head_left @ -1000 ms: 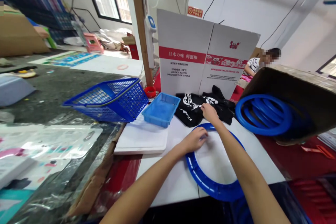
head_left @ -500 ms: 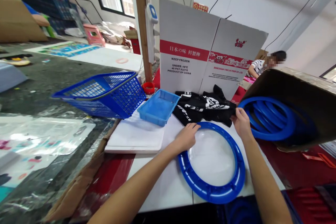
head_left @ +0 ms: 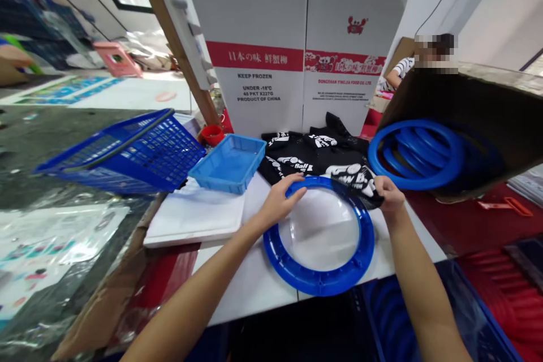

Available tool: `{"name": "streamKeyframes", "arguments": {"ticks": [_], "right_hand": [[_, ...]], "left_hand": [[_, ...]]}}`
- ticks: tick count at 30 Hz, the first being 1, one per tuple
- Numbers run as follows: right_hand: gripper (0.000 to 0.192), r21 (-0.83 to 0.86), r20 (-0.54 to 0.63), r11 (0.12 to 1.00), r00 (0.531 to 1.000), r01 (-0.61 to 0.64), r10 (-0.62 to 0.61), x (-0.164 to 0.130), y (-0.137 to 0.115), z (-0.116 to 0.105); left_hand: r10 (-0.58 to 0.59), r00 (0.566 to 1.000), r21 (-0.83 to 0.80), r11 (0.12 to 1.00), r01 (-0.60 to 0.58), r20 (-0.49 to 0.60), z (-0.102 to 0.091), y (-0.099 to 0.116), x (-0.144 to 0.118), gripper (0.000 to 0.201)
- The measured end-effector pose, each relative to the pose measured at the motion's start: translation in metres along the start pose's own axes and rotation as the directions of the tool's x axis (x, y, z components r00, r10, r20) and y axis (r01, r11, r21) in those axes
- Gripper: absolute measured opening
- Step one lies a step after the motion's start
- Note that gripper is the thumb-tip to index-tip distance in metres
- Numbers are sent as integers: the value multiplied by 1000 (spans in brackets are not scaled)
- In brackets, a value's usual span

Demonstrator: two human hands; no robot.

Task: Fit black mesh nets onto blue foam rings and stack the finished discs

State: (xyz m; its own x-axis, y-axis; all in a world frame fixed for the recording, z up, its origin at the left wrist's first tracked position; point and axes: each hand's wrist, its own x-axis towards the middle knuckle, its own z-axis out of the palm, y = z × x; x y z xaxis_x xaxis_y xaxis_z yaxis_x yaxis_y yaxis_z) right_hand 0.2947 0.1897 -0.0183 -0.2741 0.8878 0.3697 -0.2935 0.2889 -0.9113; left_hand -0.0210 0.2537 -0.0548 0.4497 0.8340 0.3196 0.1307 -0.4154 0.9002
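Observation:
A blue plastic ring [head_left: 322, 283] lies on the white tabletop, with a clear or whitish sheet showing inside it. My left hand [head_left: 280, 201] is at the ring's upper left rim, its thumb and fingers apart. Whether it touches the rim is unclear. My right hand [head_left: 389, 193] pinches the right-hand edge of a black cloth [head_left: 322, 167] with white printed lettering. The cloth lies crumpled behind the ring, its near right part drawn toward the ring's upper edge. Several more blue rings [head_left: 418, 184] rest inside a cardboard box [head_left: 500, 124] tipped on its side at right.
A light blue tray [head_left: 229, 164] and a blue basket [head_left: 127, 153] stand at left, with a red tape roll [head_left: 212, 134] behind. A printed white carton panel [head_left: 263, 28] rises at the back. Below right, a crate [head_left: 475, 305] holds blue and red pieces. Another person [head_left: 401, 70] sits beyond.
My right hand has pulled the black cloth's edge nearer and to the right, spreading it out. My left hand's fingers have opened at the ring's rim. The camera view has shifted.

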Motion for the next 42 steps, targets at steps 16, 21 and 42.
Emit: {"name": "streamKeyframes", "arguments": {"ticks": [16,21,42], "right_hand": [[38,-215,128,921,926,-324,356,17,20,27],[38,-219,126,910,914,-352,385,14,15,20],[31,-898,-173,379,970,-226,168,15,16,-6]], "left_hand": [[-267,769,-708,300,639,581,4,2,-14,77],[-289,829,-692,456,559,479,-9,19,-12,65],[-123,763,-553,618,560,635,-43,33,-21,28]]}}
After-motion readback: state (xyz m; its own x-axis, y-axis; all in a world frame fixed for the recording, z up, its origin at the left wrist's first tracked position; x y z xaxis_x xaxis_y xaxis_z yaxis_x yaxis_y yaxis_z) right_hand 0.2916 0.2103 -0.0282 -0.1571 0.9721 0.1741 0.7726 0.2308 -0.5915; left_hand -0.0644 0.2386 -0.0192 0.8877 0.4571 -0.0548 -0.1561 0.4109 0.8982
